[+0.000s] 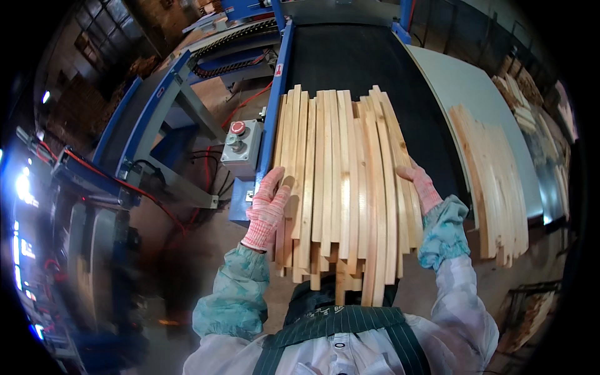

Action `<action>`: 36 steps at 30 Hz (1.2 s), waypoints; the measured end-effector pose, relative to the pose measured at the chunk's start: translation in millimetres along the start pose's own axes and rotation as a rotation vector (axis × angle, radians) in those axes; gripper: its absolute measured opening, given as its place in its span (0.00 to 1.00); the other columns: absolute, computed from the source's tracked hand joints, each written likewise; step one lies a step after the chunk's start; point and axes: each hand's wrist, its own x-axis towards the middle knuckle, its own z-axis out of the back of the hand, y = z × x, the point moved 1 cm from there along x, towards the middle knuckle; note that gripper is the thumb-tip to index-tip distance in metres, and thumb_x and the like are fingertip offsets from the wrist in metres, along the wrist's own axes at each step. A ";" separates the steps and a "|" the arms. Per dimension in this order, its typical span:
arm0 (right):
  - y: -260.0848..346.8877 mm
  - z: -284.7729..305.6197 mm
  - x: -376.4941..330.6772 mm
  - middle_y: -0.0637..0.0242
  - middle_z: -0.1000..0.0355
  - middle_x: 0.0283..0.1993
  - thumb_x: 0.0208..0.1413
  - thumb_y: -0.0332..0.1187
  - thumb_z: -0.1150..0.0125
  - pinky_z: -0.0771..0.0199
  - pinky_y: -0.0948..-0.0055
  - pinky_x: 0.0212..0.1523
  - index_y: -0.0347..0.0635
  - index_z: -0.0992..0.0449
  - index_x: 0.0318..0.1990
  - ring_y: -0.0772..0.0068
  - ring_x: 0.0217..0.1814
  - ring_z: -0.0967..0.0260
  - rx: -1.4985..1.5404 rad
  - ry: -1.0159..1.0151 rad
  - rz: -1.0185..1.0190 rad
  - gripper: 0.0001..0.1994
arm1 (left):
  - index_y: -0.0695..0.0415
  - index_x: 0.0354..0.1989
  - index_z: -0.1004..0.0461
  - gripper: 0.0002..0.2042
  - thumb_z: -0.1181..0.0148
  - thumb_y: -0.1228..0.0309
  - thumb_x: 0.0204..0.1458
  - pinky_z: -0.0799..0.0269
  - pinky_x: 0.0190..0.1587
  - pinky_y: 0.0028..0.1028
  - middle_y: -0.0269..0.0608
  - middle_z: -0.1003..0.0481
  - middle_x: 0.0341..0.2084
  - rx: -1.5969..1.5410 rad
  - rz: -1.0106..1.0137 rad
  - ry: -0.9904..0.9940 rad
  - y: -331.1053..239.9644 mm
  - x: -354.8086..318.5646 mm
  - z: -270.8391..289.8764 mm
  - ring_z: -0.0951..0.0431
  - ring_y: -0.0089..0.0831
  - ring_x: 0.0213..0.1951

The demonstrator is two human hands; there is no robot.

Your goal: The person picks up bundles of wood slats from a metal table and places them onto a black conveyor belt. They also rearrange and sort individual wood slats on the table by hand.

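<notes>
A wide stack of pale wooden strips (pixel 340 181) lies lengthwise on the black conveyor belt (pixel 337 56), its uneven near ends jutting past the belt toward my body. My left hand (pixel 267 209), in a pink-and-white knit glove, holds the stack's left side with fingers stretched along it. On the opposite side, my right hand (pixel 422 185), gloved alike, grips the right edge, its fingertips partly hidden by the wood. The stack is held between both hands. Teal sleeve covers are on both forearms.
A grey control box (pixel 242 147) with a red button stands left of the belt's blue side rail (pixel 282 81). Right of the belt, more wooden strips (pixel 490 187) rest on a pale board (pixel 462 72). A blue-and-grey machine frame (pixel 169 119) and red cables are farther left.
</notes>
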 end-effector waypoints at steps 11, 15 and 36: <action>-56.9 27.3 56.9 0.52 0.32 0.54 0.54 0.56 0.46 0.29 0.59 0.51 0.46 0.31 0.58 0.49 0.51 0.30 -1.446 -0.653 0.470 0.30 | 0.56 0.67 0.46 0.35 0.37 0.69 0.50 0.49 0.66 0.30 0.45 0.43 0.65 0.404 -0.099 -0.003 33.1 24.4 5.2 0.44 0.37 0.66; -65.6 4.8 19.8 0.55 0.35 0.59 0.55 0.40 0.40 0.33 0.67 0.56 0.44 0.36 0.63 0.56 0.57 0.34 -0.842 -0.579 0.696 0.28 | 0.56 0.67 0.46 0.35 0.37 0.68 0.50 0.48 0.66 0.29 0.44 0.40 0.63 0.397 -0.057 -0.043 27.3 14.7 1.3 0.41 0.35 0.65; -13.5 -67.8 -35.0 0.54 0.25 0.45 0.53 0.33 0.40 0.22 0.63 0.48 0.32 0.31 0.55 0.62 0.46 0.24 0.228 0.194 -0.044 0.22 | 0.61 0.69 0.54 0.48 0.29 0.70 0.41 0.25 0.37 0.24 0.41 0.25 0.38 0.084 0.183 0.017 -15.1 17.5 -11.8 0.24 0.24 0.37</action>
